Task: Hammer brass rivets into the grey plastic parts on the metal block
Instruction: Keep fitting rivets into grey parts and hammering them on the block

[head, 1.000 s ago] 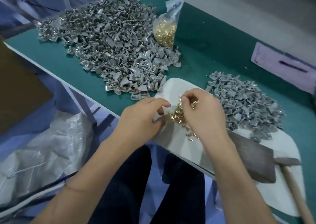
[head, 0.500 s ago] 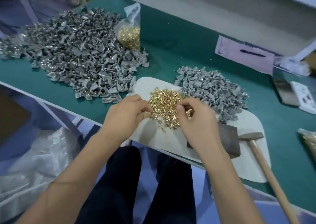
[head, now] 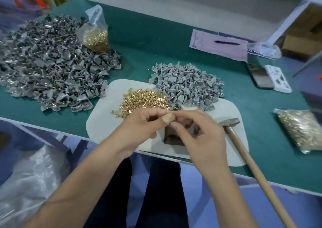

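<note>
From the head view, the left hand (head: 139, 128) and the right hand (head: 200, 133) are meeting fingertip to fingertip just above the metal block (head: 172, 137), which is sitting on a white mat (head: 104, 123) at the near edge of the green bench (head: 156, 50). Both hands are curling into a pinch, thumbs and forefingers closing together where they touch; whether a rivet or a part is sitting between the fingertips I cannot tell, since it is too small and blurred. The right hand is covering most of the block.

Just beyond the hands, a loose heap of brass rivets (head: 144, 100) is lying on the mat, touching a smaller pile of grey plastic parts (head: 188, 84) that is spilling from the bench onto the mat's far right corner. A much larger pile of grey parts (head: 52, 67) is spreading across the left of the bench, with a clear bag of rivets (head: 95, 36) leaning on its far edge. A hammer (head: 244, 149) is lying to the right of the block, its head on the mat and its wooden handle running toward the viewer past the bench edge. Another bag of rivets (head: 299, 130) is lying flat at the far right.
</note>
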